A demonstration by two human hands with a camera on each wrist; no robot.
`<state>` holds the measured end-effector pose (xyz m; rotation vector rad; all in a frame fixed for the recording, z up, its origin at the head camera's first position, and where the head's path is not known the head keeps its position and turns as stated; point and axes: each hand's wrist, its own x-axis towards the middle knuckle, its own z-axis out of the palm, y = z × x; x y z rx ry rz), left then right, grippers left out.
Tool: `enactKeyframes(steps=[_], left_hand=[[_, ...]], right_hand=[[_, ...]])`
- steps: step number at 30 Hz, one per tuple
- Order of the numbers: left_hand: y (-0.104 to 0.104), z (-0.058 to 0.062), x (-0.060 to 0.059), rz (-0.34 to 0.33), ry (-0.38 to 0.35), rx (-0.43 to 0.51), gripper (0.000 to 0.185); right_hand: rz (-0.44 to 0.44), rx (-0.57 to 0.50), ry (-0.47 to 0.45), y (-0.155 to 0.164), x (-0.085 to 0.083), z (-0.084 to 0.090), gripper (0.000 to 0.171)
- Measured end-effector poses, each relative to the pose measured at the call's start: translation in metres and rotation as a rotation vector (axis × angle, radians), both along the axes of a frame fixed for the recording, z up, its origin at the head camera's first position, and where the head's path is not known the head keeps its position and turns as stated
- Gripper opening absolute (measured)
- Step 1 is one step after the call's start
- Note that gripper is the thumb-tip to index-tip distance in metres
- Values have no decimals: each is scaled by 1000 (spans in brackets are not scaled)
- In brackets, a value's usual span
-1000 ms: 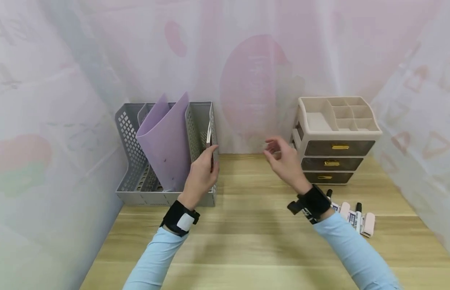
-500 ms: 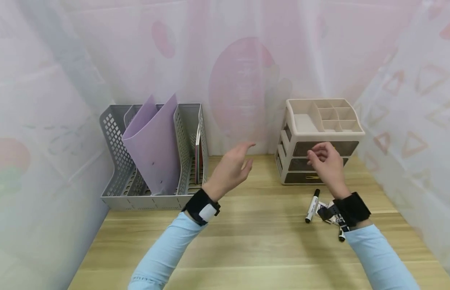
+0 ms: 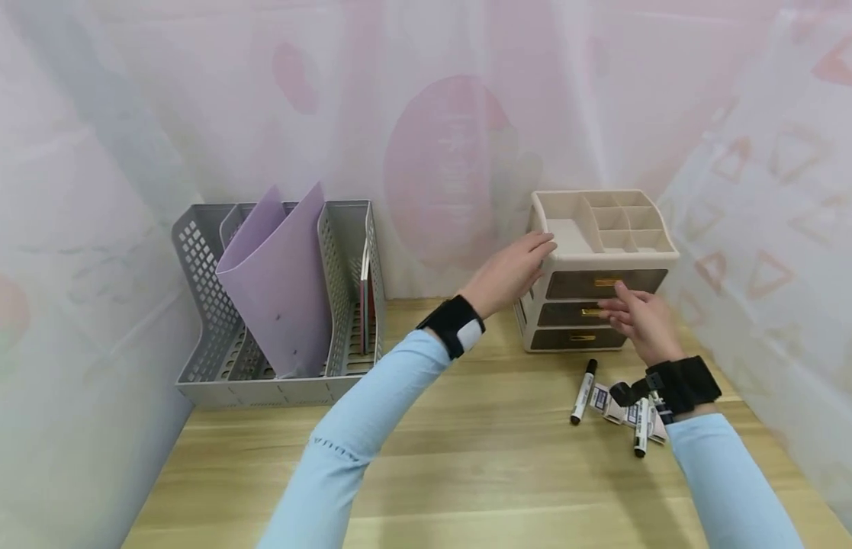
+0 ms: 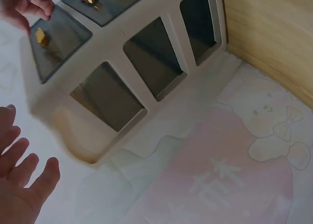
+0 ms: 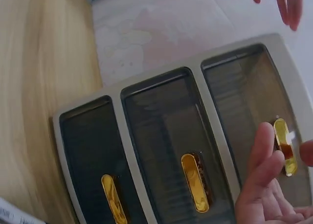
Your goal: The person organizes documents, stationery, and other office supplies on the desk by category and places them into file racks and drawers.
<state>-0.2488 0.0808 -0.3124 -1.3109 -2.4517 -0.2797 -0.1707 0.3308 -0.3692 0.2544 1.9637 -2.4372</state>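
Note:
A cream desktop drawer organizer (image 3: pixel 614 261) with three dark see-through drawers and gold handles stands against the back curtain. My right hand (image 3: pixel 645 324) is in front of its top drawer (image 5: pixel 239 87), with thumb and fingertips on either side of that drawer's gold handle (image 5: pixel 285 146). All three drawers are closed. At the organizer's upper left edge is my left hand (image 3: pixel 506 272), fingers loosely extended and spread; it holds nothing. The left wrist view has these fingers (image 4: pixel 44 182) close beside the organizer's top corner.
To the left stands a grey file rack (image 3: pixel 261 393) holding a purple folder (image 3: pixel 281 305) and thin books (image 3: pixel 365 297). Two markers (image 3: pixel 583 393) and several small pink and white pieces (image 3: pixel 614 412) lie on the wooden table before the organizer.
My left hand has left the books in the rack and moved right to the organizer. My right hand has moved right to the top drawer's handle. The head view has shifted slightly.

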Motion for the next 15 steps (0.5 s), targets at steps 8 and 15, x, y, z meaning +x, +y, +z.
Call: enactKeyframes(steps=[8,15], left_hand=[[40,-6,-16,41,15,-96,20],[47,0,-20,87,20,-95,18]], right_hand=[[3,-60,-139,7,-8,4,27],[-14,-92,-118,8,-1,11,16]])
